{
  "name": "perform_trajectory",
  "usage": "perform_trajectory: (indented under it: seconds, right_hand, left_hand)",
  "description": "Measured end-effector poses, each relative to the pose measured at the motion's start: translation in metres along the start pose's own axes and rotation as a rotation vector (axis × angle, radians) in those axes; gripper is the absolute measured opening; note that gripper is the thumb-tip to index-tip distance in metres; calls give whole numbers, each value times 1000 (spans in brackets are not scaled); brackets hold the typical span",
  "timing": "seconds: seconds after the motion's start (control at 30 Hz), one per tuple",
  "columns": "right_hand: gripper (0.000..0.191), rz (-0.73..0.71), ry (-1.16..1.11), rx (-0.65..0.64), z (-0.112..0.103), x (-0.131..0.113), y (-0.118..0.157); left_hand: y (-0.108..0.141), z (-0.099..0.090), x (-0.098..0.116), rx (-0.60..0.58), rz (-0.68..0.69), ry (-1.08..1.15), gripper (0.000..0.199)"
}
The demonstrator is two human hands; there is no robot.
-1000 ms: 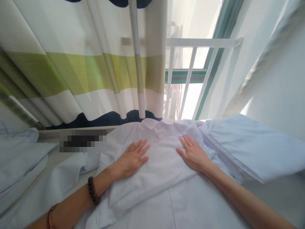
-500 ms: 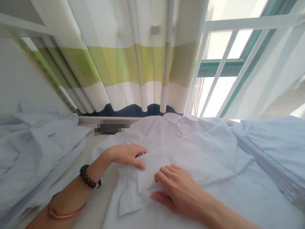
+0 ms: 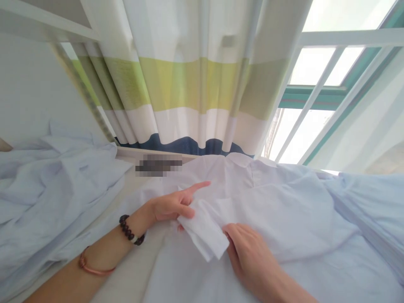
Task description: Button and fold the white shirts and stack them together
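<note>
A white collared shirt [image 3: 277, 206] lies spread before me, its collar at the far side. Its sleeve is folded over, and the cuff end [image 3: 208, 235] is lifted between my hands. My left hand [image 3: 172, 205], wearing a dark bead bracelet and a copper bangle at the wrist, pinches the sleeve under its thumb while its index finger points out straight. On the right side of the cuff, my right hand [image 3: 252, 250] has its fingers curled round the sleeve fabric; its thumb is mostly hidden.
Rumpled white garments [image 3: 63, 181] are heaped at the left. Folded pale clothes [image 3: 375, 206] are stacked at the right. A pixelated dark object [image 3: 158, 165] lies near the back ledge. Behind are a striped curtain [image 3: 195, 84] and white railings [image 3: 315, 97] by a window.
The cuff, flat before, is now lifted and turned toward the right. My left hand has pinched the sleeve and extended its index finger; my right hand has closed on the fabric. The view has shifted slightly left.
</note>
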State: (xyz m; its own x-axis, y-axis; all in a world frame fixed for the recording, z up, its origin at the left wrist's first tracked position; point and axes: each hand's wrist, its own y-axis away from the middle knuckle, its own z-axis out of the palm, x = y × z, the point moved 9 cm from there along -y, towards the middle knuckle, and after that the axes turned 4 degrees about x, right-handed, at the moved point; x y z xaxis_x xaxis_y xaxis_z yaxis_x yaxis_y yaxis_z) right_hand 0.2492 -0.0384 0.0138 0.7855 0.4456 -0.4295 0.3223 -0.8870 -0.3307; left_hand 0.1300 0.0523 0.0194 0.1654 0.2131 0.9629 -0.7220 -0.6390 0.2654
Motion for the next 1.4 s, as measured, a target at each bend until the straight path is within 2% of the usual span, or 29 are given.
perform_trajectory:
  seconds: [0.03,0.13,0.2,0.27,0.33,0.4,0.53,0.63,0.7,0.73,0.8,0.83,0.9,1.0,1.2,1.4]
  right_hand:
    - [20,38,-53,-3,-1,4,-1]
    - [18,114,-244,2,-5,12,-4]
    - [17,118,-363,52,-10,13,-5]
    - [29,110,-454,136,-17,15,-5]
    - [36,121,-550,168,-20,19,-4]
    - [35,175,-661,111,-16,22,-2]
    - [27,259,-886,-13,-12,24,-2]
    - [25,314,-951,3,-12,28,-6]
    - [31,362,-903,30,-9,33,-8]
    - [33,387,-879,34,-6,36,-9]
    - [34,432,-869,16,0,39,-9]
    - [34,453,-875,-2,2,40,-9]
    - [33,478,-881,-38,7,41,-8]
    - [30,491,-888,-83,10,42,-6]
    - [31,438,-870,-114,6,40,-9]
    - [35,378,-874,-126,0,34,-10]
  left_hand:
    - [1,3,2,-11,46,103,99]
    - [5,25,3,-153,115,373,88]
    - [9,36,4,-206,160,461,89]
    - [10,42,4,-190,199,480,83]
    - [5,43,0,-103,198,434,59]
    - [-3,40,-7,-2,170,367,37]
    - [-16,31,-14,149,159,222,34]
    - [-16,31,-15,209,192,106,34]
    - [-9,27,-6,317,313,23,45]
    - [-1,25,2,400,423,-60,48]
    - [20,28,23,551,680,-353,44]
    - [29,36,32,579,786,-537,42]
    - [33,55,37,528,880,-854,41]
    - [26,68,35,391,861,-1030,40]
    - [24,59,40,418,878,-1003,12]
    - [23,56,34,375,789,-908,11]
